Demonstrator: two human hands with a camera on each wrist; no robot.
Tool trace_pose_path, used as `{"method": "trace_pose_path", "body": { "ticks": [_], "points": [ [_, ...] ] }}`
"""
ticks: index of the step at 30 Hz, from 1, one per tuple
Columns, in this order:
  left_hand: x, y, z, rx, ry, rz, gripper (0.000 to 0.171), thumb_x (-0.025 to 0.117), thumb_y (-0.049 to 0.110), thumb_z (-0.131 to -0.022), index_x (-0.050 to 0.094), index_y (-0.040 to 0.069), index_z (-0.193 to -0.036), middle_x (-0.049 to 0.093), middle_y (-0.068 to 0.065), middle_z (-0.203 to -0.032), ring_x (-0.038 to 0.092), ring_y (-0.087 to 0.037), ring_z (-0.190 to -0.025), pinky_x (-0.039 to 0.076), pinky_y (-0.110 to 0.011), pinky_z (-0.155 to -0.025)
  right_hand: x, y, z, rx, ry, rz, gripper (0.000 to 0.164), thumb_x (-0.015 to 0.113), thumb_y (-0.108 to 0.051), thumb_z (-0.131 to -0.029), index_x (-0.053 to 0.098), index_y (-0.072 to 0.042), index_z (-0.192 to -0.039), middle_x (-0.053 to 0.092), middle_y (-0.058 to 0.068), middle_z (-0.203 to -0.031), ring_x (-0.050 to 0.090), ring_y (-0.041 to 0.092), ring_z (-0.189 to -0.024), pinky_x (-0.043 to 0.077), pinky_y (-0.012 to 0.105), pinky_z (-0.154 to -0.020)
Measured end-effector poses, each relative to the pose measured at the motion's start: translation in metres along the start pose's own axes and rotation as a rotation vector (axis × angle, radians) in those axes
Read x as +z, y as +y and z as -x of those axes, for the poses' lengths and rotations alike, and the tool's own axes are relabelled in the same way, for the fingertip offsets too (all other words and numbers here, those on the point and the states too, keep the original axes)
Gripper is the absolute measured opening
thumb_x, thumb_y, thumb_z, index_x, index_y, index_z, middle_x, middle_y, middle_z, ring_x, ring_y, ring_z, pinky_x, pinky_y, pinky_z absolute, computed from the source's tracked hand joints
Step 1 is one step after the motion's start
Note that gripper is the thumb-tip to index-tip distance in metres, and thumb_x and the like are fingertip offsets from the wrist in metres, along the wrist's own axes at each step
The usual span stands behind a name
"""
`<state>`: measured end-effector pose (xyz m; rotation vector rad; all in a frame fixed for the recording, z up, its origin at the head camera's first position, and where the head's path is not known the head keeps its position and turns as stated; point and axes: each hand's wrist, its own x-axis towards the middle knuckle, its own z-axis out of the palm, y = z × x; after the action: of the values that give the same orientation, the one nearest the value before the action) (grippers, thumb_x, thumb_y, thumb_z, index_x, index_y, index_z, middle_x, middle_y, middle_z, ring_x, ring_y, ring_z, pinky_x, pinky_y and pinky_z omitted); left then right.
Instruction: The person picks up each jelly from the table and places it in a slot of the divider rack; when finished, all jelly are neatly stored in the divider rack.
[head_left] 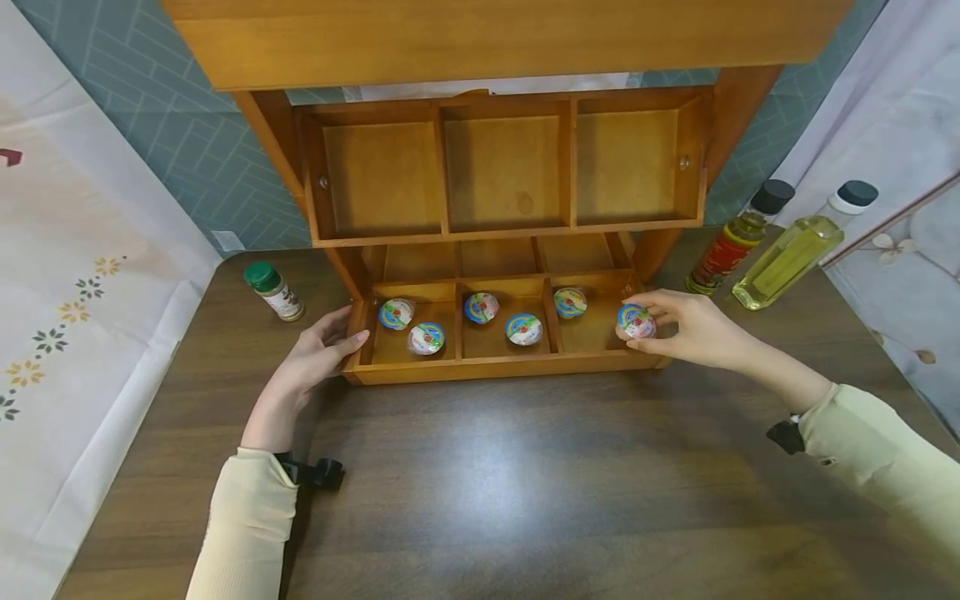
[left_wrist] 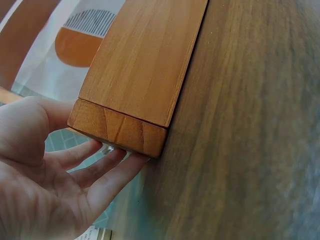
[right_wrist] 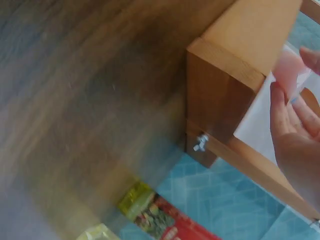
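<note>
My right hand (head_left: 686, 327) pinches a small jelly cup (head_left: 637, 322) with a printed lid between thumb and fingertips, over the right compartment of the lower wooden tray (head_left: 480, 369). In the right wrist view the cup (right_wrist: 289, 72) looks pink and blurred. My left hand (head_left: 311, 354) holds the tray's left end, thumb over the rim and fingers against the outer side (left_wrist: 117, 127). Two jelly cups (head_left: 426, 338) lie in the left compartment and two more (head_left: 523, 330) in the middle one. Another jelly cup (head_left: 570, 302) sits at the back left of the right compartment.
An upper three-compartment tray (head_left: 504, 171) of the wooden rack rises behind, under a wide top board (head_left: 510, 42). A green-capped seasoning jar (head_left: 276, 292) stands left. To the right are a red-labelled bottle (head_left: 727, 250) and a clear oil bottle (head_left: 795, 254). Brown tabletop (head_left: 480, 483) lies in front.
</note>
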<state>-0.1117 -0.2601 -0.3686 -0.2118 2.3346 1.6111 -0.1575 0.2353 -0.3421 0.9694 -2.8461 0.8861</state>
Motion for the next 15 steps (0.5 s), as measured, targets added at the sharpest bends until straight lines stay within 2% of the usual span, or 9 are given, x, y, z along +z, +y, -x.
{"method": "trace_pose_path", "body": {
  "ticks": [3,7,11,15],
  "points": [
    [0.0,0.0,0.0,-0.002,0.0,-0.002,0.076,0.057,0.039,-0.092,0.016,0.012,-0.151,0.021,-0.014,-0.153,0.034,-0.032,-0.13,0.042,-0.041,-0.093,0.008,0.003,-0.005,0.034,0.013,-0.024,0.054,0.08,-0.017,-0.074,0.058,0.0,-0.12,0.064,0.017,-0.105,0.066,0.03,-0.085,0.053,0.038,-0.07],
    [0.0,0.0,0.0,-0.001,0.004,-0.003,0.076,0.057,0.039,-0.092,0.017,0.012,-0.15,0.022,-0.014,-0.153,0.035,-0.032,-0.129,0.045,-0.034,-0.088,0.017,0.007,-0.013,0.06,0.003,-0.017,0.057,0.08,-0.02,-0.074,0.057,0.001,-0.121,0.063,0.018,-0.107,0.066,0.031,-0.086,0.053,0.04,-0.073],
    [-0.001,-0.001,0.0,-0.002,0.007,0.001,0.076,0.057,0.039,-0.092,0.017,0.011,-0.15,0.023,-0.014,-0.152,0.037,-0.032,-0.128,0.047,-0.027,-0.082,0.019,0.008,-0.023,0.045,-0.065,0.041,0.055,0.081,-0.02,-0.072,0.059,0.001,-0.118,0.065,0.015,-0.102,0.065,0.028,-0.086,0.053,0.038,-0.072],
    [0.0,-0.001,-0.001,-0.005,0.009,0.013,0.076,0.057,0.039,-0.092,0.017,0.012,-0.15,0.024,-0.014,-0.152,0.038,-0.032,-0.127,0.047,-0.026,-0.081,0.018,0.003,-0.031,0.009,-0.146,0.109,0.049,0.08,-0.014,-0.072,0.062,0.002,-0.114,0.065,0.014,-0.097,0.062,0.023,-0.081,0.052,0.033,-0.067]
  ]
}}
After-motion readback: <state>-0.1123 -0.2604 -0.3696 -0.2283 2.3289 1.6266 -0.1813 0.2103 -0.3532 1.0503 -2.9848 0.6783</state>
